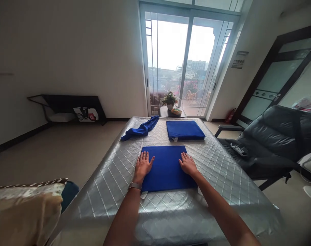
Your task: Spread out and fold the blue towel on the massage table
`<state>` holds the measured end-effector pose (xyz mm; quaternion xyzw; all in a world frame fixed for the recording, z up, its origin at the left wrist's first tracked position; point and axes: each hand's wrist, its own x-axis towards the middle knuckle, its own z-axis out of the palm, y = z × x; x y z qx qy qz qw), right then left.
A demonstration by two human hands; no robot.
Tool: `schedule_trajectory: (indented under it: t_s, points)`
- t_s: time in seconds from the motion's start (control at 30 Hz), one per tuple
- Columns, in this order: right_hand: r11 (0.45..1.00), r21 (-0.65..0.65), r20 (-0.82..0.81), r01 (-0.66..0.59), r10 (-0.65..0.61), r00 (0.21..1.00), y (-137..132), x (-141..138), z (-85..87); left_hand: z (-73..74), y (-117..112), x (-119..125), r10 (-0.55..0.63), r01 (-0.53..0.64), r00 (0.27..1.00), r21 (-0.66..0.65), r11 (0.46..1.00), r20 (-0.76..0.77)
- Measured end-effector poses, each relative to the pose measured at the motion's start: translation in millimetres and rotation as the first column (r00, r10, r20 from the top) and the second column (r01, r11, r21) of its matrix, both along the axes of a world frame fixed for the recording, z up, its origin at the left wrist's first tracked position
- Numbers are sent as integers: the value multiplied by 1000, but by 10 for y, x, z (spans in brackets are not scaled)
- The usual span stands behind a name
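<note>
A flat blue cloth (167,171), folded into a neat rectangle, lies in front of me on a table with a silver quilted cover (114,177). My left hand (144,164) rests flat on its left edge, fingers stretched out and a band on the wrist. On the right edge, my right hand (188,163) lies flat too, fingers extended. A small white tag (144,195) sticks out at the near left corner. Farther back sits a thicker folded blue cloth (185,130), also with a tag. To its left is a crumpled blue cloth (142,129).
A black recliner chair (270,136) with a remote (239,149) on its seat stands right of the table. Beyond the far edge, a chair holds a potted plant (170,99) before the glass door (168,51). Bedding or cushions (27,212) lie at lower left.
</note>
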<state>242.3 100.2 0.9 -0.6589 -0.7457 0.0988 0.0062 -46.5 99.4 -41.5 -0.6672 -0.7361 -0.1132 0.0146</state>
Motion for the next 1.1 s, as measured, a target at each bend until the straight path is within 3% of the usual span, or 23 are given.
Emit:
schedule_trajectory:
  t_s: [0.23,0.4,0.6,0.8,0.93,1.1]
  points:
    - [999,33,0,-10,10,1000,344,-26,140,-25,13,-7,-8,8,1000,20,1000,7]
    - [1000,18,-18,-19,20,1000,590,-29,66,-10,11,4,5,-5,1000,3,1000,-6]
    - [995,97,-46,0,4,999,601,-7,-124,-41,20,-16,-15,15,999,12,1000,-30]
    - [995,101,-90,5,4,996,569,-6,-91,13,3,-35,22,-18,999,65,998,-48]
    - [994,109,-115,9,3,993,565,-13,-89,134,-9,303,-81,86,995,84,993,-61]
    - [992,124,-126,2,14,992,577,6,-127,243,192,1173,-346,345,938,39,938,11]
